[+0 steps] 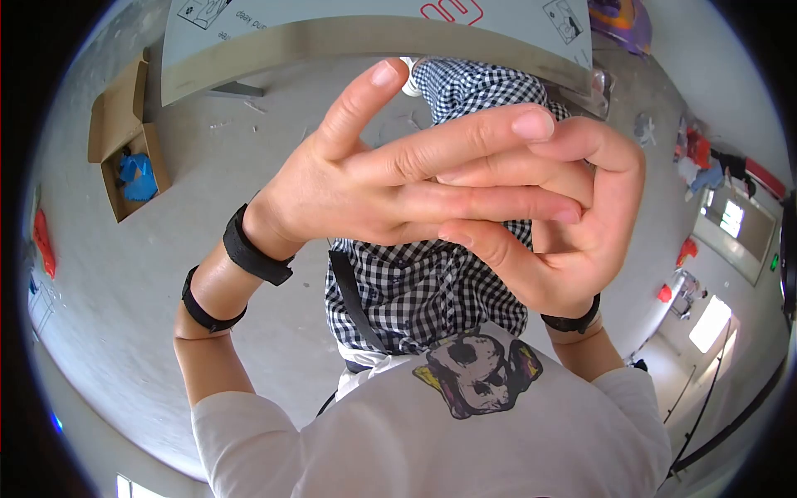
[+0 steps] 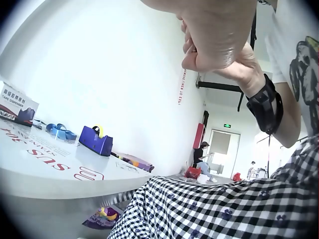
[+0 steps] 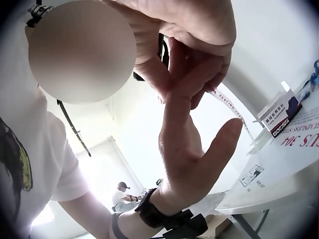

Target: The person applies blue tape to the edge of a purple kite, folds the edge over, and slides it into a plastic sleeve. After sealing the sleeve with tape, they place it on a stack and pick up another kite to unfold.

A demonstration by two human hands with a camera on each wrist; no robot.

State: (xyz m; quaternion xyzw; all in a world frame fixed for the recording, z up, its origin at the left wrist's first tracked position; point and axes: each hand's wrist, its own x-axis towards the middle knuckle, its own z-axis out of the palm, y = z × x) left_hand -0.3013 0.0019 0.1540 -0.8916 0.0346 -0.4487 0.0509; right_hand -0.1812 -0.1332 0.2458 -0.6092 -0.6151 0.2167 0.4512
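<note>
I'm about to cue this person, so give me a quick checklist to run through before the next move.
1. Left grip free: not ok, its straightened fingers are held.
2. Right grip free: not ok, it is curled round those fingers.
3. Left strap on the wrist: ok.
4. Right strap on the wrist: ok.
5. Dispenser standing on the table: ok.
6. Tape end ready to pull: cannot tell, too small to make out.
</note>
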